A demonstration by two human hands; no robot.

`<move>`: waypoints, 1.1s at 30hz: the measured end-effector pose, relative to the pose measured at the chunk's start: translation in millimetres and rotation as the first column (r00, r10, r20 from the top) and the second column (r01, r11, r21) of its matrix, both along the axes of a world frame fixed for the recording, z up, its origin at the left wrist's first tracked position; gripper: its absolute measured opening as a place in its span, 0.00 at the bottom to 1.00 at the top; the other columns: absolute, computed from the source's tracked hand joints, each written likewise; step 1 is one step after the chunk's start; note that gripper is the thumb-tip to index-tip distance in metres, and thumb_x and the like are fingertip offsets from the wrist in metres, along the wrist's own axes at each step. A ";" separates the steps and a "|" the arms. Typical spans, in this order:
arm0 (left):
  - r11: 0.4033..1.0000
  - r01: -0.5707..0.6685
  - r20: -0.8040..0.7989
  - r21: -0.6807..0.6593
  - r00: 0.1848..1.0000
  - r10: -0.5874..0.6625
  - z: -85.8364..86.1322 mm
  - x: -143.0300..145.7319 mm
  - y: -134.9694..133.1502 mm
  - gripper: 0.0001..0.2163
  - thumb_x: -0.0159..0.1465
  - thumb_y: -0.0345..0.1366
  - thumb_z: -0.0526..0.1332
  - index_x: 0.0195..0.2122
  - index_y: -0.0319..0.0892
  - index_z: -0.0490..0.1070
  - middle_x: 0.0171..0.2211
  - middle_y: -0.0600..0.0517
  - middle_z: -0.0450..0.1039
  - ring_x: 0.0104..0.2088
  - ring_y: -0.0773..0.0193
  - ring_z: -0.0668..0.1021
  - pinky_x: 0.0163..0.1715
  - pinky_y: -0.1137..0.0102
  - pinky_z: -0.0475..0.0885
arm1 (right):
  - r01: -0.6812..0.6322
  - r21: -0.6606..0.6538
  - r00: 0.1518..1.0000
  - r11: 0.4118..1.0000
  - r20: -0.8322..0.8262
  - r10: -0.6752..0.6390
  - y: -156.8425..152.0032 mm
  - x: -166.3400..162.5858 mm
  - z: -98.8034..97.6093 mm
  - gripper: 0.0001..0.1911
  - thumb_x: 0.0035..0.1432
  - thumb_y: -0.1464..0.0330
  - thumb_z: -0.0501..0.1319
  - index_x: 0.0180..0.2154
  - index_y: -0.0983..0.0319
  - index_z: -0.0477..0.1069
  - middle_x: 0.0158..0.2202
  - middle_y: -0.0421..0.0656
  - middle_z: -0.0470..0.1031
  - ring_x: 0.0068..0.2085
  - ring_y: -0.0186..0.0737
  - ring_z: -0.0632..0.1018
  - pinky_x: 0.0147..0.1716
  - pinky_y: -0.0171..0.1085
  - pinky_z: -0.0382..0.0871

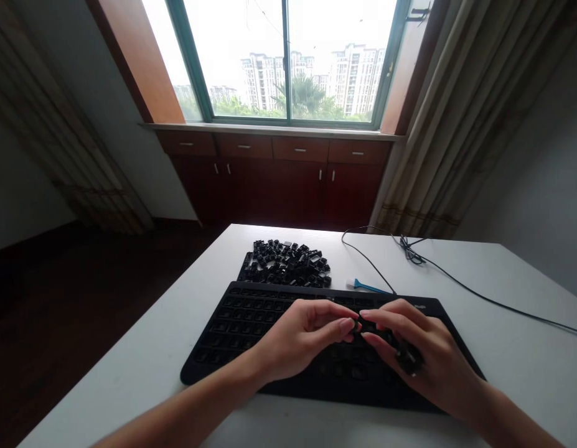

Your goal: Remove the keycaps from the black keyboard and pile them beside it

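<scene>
A black keyboard (251, 320) lies across the white table, with the key positions on its left side showing as bare sockets. Over its middle, my left hand (307, 336) pinches a small dark piece, apparently a keycap (356, 325), between thumb and fingers. Close beside it, the fingertips of my right hand (423, 342) almost meet the left ones. Black keycaps (409, 359) seem tucked in the curled right palm; their number is hidden. Behind the keyboard sits a heap of loose black keycaps (292, 266).
A blue-handled brush (370, 286) with pale bristles lies behind the keyboard. The black cable (479, 292) runs back from it, bunches in a loop, then trails right across the white table (143, 367). Beyond stand a dark red cabinet (279, 186), a window and curtains.
</scene>
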State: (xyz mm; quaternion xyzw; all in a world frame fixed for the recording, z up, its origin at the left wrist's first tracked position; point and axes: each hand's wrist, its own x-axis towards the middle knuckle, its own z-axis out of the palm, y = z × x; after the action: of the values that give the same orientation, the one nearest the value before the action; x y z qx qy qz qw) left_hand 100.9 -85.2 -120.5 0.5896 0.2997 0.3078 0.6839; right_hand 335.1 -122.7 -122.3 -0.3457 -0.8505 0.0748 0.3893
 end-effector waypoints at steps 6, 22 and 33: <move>0.999 0.039 -0.002 0.011 0.999 -0.039 2.4 -0.4 -1.5 0.17 0.64 0.43 0.68 0.50 0.38 0.79 0.46 0.44 0.82 0.48 0.55 0.82 0.53 0.65 0.75 | -0.039 -0.021 0.999 0.999 -0.011 0.039 1.0 -0.9 -5.8 0.14 0.63 0.76 0.64 0.49 0.59 0.73 0.40 0.44 0.74 0.33 0.33 0.78 0.31 0.32 0.74; 0.995 -0.050 -0.003 0.084 0.999 0.050 3.0 -2.7 3.7 0.14 0.61 0.35 0.71 0.48 0.38 0.79 0.47 0.45 0.81 0.50 0.54 0.82 0.54 0.63 0.77 | 0.051 0.017 0.995 0.999 -0.085 -0.049 -1.2 1.9 7.7 0.10 0.61 0.77 0.63 0.42 0.58 0.70 0.43 0.45 0.82 0.40 0.39 0.84 0.37 0.33 0.80; 0.996 -0.059 0.040 0.070 0.998 0.056 0.7 -2.8 4.8 0.14 0.61 0.34 0.71 0.46 0.37 0.74 0.48 0.45 0.80 0.50 0.58 0.82 0.54 0.65 0.76 | 0.036 -0.059 0.999 0.998 -0.016 -0.037 0.8 6.4 1.8 0.19 0.63 0.77 0.61 0.54 0.57 0.69 0.45 0.43 0.80 0.37 0.34 0.82 0.35 0.31 0.77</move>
State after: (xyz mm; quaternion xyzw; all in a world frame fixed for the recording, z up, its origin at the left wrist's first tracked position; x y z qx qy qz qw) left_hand 98.1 -80.4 -119.8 0.5987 0.2923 0.3489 0.6591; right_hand 341.5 -121.9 -120.5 -0.3716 -0.8381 0.0956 0.3876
